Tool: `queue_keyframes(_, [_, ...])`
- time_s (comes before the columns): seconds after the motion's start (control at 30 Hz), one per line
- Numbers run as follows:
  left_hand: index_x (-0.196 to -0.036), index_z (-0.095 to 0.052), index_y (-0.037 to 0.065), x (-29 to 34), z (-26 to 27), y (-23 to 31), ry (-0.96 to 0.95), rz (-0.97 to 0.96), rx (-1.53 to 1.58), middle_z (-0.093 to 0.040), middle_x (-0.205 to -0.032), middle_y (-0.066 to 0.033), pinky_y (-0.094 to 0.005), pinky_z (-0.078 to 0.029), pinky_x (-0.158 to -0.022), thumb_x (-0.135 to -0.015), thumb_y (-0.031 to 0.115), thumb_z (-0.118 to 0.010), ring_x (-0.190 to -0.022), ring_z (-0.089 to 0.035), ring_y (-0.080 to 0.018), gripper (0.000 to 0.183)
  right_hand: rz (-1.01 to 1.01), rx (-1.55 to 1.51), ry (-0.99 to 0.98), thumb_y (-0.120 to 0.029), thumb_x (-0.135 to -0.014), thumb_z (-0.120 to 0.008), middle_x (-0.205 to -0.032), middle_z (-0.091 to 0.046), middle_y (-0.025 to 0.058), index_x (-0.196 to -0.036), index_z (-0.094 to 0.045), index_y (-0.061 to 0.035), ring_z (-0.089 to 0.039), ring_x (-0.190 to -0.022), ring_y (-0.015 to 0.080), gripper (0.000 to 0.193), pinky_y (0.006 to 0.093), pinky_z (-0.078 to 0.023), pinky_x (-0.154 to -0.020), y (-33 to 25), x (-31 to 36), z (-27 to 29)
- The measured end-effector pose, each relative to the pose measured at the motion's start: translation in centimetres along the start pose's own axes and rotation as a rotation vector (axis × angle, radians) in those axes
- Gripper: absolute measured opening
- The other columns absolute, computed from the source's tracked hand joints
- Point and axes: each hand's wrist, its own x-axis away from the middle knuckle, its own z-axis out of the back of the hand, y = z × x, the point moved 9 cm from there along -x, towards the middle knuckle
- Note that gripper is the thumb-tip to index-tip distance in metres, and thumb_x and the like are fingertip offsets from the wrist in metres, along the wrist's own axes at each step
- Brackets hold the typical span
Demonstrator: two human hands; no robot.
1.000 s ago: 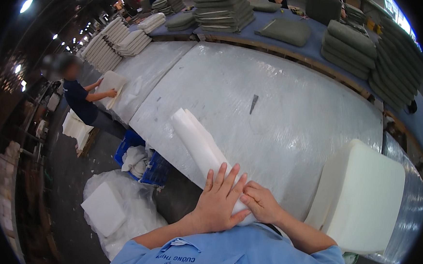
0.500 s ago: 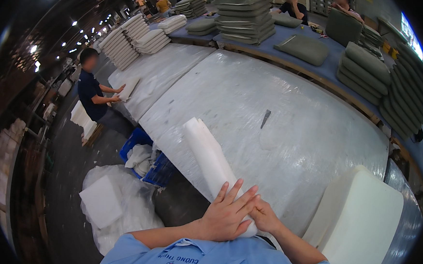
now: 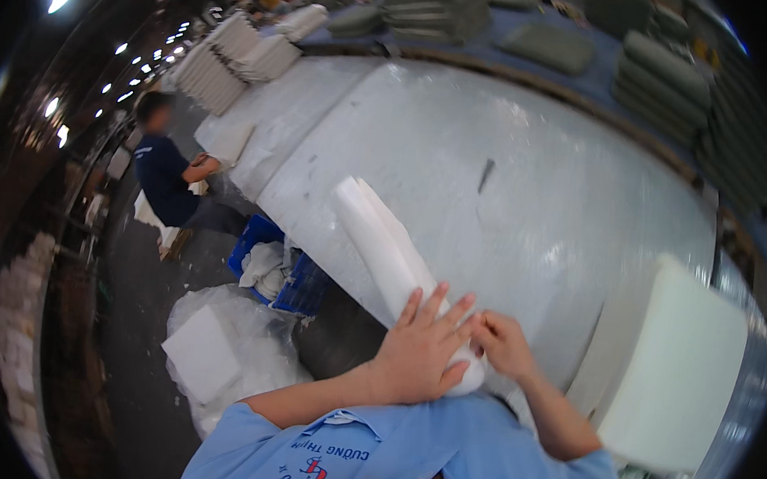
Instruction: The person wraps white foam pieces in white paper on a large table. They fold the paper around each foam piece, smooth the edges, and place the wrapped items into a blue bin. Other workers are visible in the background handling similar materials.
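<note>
A long white padded piece (image 3: pixel 388 244), seemingly a cushion seen edge-on, reaches from my body out over the table's near left edge. My left hand (image 3: pixel 420 351) lies on its near end, fingers stretched out and spread. Beside it on the right, my right hand (image 3: pixel 504 345) is closed in a pinch at the piece's side, close to the left fingertips. What its fingers hold is hidden. Right of my hands stands a thick white foam cushion (image 3: pixel 678 372).
A plastic-covered table (image 3: pixel 561 206) spreads ahead with a dark pointed object (image 3: pixel 487 176) on it. Left are a blue crate (image 3: pixel 306 287) with white cloth and a white block (image 3: pixel 203 354) on plastic sheeting. A person (image 3: pixel 164 169) works at the left; green cushions (image 3: pixel 549 48) lie behind.
My right hand has risen slightly and its elbow has swung outward. The left hand stays spread on the white piece. The whole view has tilted down, and the person at left has drawn their hands closer.
</note>
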Motion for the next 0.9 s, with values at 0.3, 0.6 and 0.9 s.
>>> queue_keyframes(0.3, [-0.156,-0.048,0.005,0.7,-0.4,0.0,-0.078,0.037,-0.027,-0.033,-0.168,-0.0191,-0.0633,-0.005,-0.126,-0.101,0.035,-0.05,-0.158,-0.018,-0.0485,0.063,-0.012,-0.158,0.088,-0.02,-0.106,-0.06,-0.083,-0.065,0.0006,-0.112,-0.074,-0.0065,-0.058,-0.073,0.0077,0.02,0.0258,-0.049,-0.065,-1.4,3.4,3.5])
queue_keyframes(0.6, [-0.158,-0.045,0.003,0.4,-0.3,-0.2,-0.073,0.009,0.005,-0.031,-0.169,-0.0199,-0.0622,-0.004,-0.126,-0.104,0.044,-0.049,-0.159,-0.015,-0.0468,0.067,0.295,0.267,-0.204,-0.037,-0.105,-0.063,-0.089,-0.061,0.0059,-0.099,-0.061,-0.0064,-0.057,-0.073,0.0199,0.031,0.0355,-0.048,-0.07,-5.4,4.5,-3.1])
queue_keyframes(0.9, [-0.161,-0.038,0.001,1.3,-0.8,-0.1,-0.096,0.008,-0.067,-0.028,-0.17,-0.0235,-0.0656,-0.006,-0.124,-0.099,0.058,-0.057,-0.158,-0.013,-0.0505,0.085,0.028,0.071,-0.21,-0.033,-0.107,-0.059,-0.078,-0.065,0.0079,-0.089,-0.067,-0.0036,-0.055,-0.07,0.015,0.036,0.0337,-0.048,-0.068,1.2,-0.2,-4.2])
